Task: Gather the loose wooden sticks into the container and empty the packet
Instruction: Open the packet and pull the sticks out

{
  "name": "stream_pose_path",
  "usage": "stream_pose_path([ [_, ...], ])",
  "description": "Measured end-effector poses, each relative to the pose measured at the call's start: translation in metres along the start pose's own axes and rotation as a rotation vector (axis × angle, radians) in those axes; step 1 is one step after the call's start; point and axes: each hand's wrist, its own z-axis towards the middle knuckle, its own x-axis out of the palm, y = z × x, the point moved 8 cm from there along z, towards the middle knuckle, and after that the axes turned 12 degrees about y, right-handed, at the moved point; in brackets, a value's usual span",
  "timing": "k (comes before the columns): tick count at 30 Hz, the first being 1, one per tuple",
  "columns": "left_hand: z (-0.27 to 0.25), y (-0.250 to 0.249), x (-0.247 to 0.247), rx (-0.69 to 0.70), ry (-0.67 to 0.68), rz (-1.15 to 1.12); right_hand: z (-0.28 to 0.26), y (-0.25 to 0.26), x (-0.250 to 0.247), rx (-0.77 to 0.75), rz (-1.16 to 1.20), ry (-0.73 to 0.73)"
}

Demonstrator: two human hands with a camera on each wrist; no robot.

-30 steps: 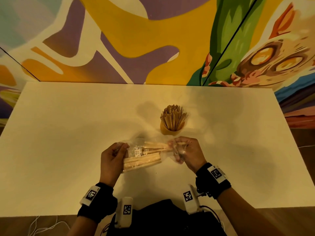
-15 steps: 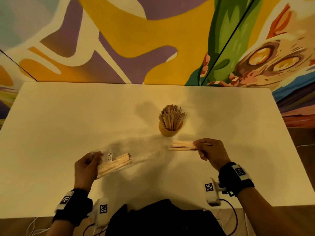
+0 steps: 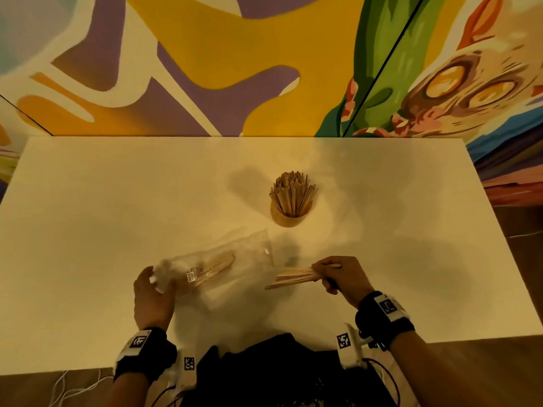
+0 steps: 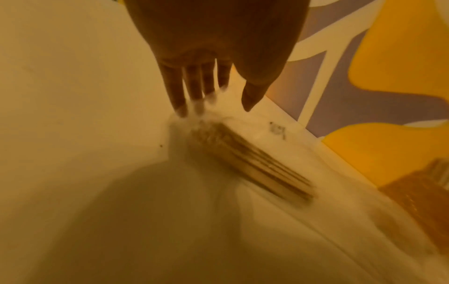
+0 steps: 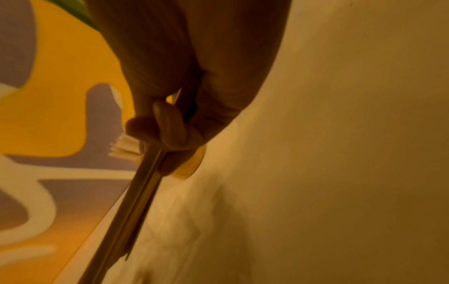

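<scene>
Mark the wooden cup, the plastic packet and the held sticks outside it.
wooden cup (image 3: 289, 220), head view, front wall under the rim.
plastic packet (image 3: 252, 251), head view, clear end nearest the cup.
held sticks (image 3: 293, 278), head view, middle of the fanned bundle.

packet (image 3: 246, 255) label (image 3: 191, 274): black print, too small to read | wristbands (image 3: 382, 318) near packet: square code tags (image 3: 388, 306), no words

The label (image 3: 191, 274) on the packet (image 3: 252, 254) is too small to read; the right hand (image 3: 342, 279) hides the right ends of its sticks (image 3: 291, 279).
</scene>
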Motion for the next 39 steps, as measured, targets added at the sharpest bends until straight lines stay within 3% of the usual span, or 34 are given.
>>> stream_pose_path([
  [3,-0.013,-0.042,-0.008,0.283,-0.075,0.104,0.006,-0.001,0.024,0.037,-0.067,0.084],
  [4,-0.019,-0.06,-0.002,0.358,-0.013,0.094,0.008,-0.001,0.033,0.042,-0.076,0.111],
  [7,-0.042,-0.109,0.04,0.411,0.321,-0.025,0.013,0.004,0.056,0.035,-0.041,0.167],
  [10,-0.065,-0.148,0.075,0.508,0.446,-0.035,0.016,0.013,0.073,0.002,0.06,0.172],
  [16,-0.066,-0.161,0.102,0.367,0.341,-0.322,0.013,0.018,0.093,-0.044,0.239,0.145],
  [20,-0.058,-0.165,0.105,0.321,0.291,-0.37,0.008,0.021,0.09,-0.105,0.186,0.064],
  [23,-0.063,-0.164,0.117,0.268,0.364,-0.43,0.005,0.036,0.073,-0.236,0.053,-0.093],
  [26,-0.079,-0.168,0.132,0.237,0.544,-0.441,0.005,0.05,0.054,-0.305,0.021,-0.192],
  [29,-0.092,-0.177,0.138,0.288,0.703,-0.317,0.006,0.058,0.04,-0.323,-0.011,-0.22],
  [32,-0.094,-0.188,0.141,0.443,0.781,0.032,0.011,0.06,0.037,-0.316,-0.063,-0.211],
  [35,-0.092,-0.2,0.148,0.591,0.678,0.487,0.016,0.066,0.042,-0.325,-0.15,-0.196],
  [39,-0.094,-0.21,0.159,0.641,0.61,0.507,0.018,0.076,0.044,-0.353,-0.189,-0.206],
])
